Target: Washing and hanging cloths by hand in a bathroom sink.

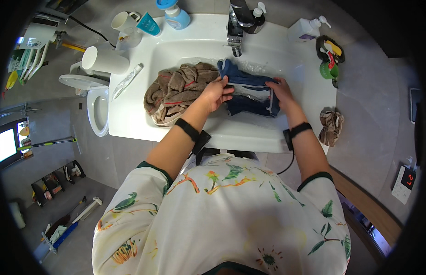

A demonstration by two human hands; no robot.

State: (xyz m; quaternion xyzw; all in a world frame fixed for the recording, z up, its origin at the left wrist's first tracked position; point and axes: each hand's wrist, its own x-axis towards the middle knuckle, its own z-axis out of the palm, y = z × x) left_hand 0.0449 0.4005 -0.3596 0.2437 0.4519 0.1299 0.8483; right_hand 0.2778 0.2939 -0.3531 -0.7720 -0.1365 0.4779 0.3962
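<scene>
A blue cloth garment with pale edging [247, 79] is spread between my two hands over the white washbasin [216, 132], which has water in it. My left hand [217, 92] pinches the garment's left side, the fingers partly spread below. On the other side, my right hand [281, 92] grips the right edge near the pale trim. A brown towel with red stripes [180, 89] lies bunched in the basin, left of my left hand. Above the garment stands the chrome faucet [235, 37].
Along the basin's back rim are a blue foam pump bottle [177, 19], a teal tube [148, 24], a dark pump bottle [257, 22] and a white pump bottle [304, 30]. A white cup [104, 61] and toothpaste tube [127, 81] lie left; crumpled brown paper [331, 127] sits right.
</scene>
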